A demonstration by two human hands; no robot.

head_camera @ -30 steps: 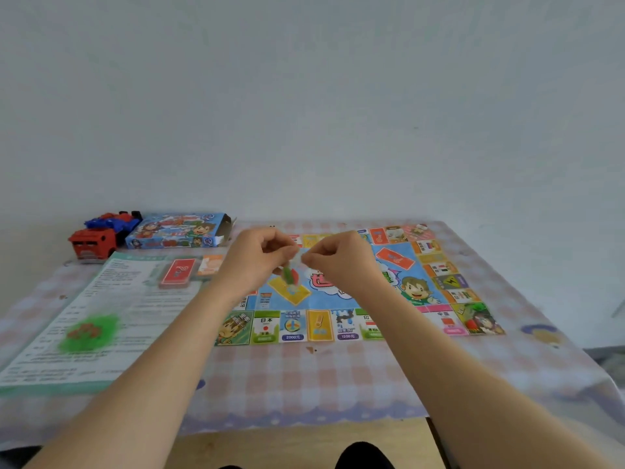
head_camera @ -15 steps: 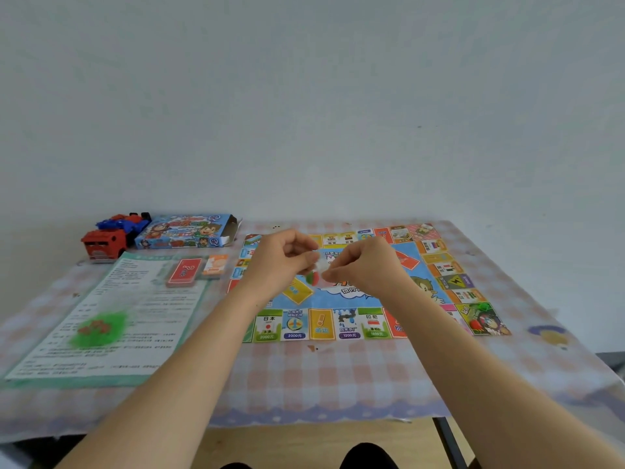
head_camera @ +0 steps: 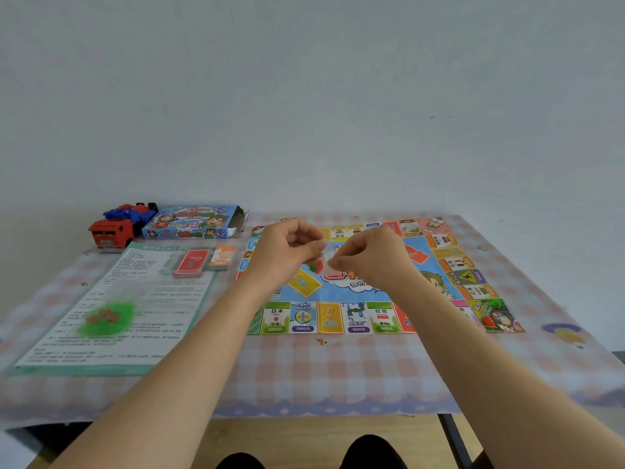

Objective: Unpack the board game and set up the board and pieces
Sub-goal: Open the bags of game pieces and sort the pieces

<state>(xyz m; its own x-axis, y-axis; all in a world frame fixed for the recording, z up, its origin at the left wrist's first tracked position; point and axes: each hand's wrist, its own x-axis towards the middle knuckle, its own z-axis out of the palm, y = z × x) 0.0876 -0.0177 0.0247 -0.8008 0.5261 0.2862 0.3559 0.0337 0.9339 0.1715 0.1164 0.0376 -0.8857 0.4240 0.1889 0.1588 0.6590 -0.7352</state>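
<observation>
Pinches pieces (head_camera: 318, 266), green and red, between left hand (head_camera: 287, 253) and right hand (head_camera: 370, 260); grip narrow on both, fingers curled in, tips nearly meeting. Holds them in the air over the middle of the board (head_camera: 329, 319), off its surface. Too blurred to tell count or wrapping. On right half of checked tabletop (head_camera: 304, 370): board, flat, unfolded. On left half: sheet (head_camera: 162, 299), with blurred green pile (head_camera: 106, 318) and red bits near its front. At sheet's far right corner: red deck (head_camera: 190, 264), orange deck (head_camera: 222, 257) just beside it. Along far edge: box (head_camera: 192, 223), end flap open toward board; truck (head_camera: 116, 228), red and blue, touching or just beside box's left end, cannot tell which
</observation>
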